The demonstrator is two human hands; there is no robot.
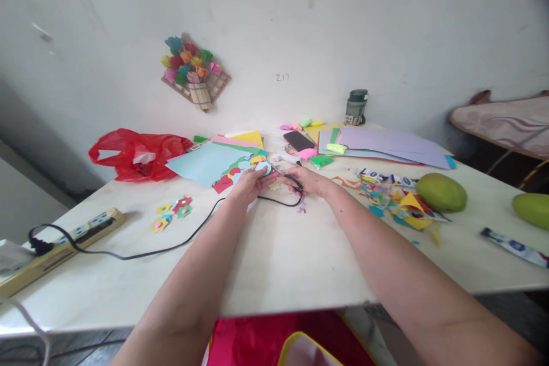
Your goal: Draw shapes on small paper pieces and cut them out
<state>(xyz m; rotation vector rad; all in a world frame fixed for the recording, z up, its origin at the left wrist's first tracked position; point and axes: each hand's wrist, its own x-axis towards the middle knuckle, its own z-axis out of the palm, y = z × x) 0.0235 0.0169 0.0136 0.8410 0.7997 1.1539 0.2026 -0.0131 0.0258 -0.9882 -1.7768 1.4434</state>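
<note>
Between the fingers of my left hand (250, 185) is a small light-blue paper circle (263, 168). My right hand (309, 181) is closed around the dark handles of a pair of scissors (294, 182), whose blades point left at the paper. Just beyond my left hand lie cut paper pieces (231, 174) in red, yellow, green and blue. Small paper flowers (182, 207) in red, green and yellow sit on the table to the left. A black cable (171, 247) runs across the table and passes under my hands.
At left are a power strip (64, 243) and a red plastic bag (137, 154). Coloured sheets (386, 143), a phone (299, 140) and a dark bottle (355, 107) stand or lie at the back. Paper scraps (403, 209), green mangoes (441, 193) and a glue tube (514, 247) are at right.
</note>
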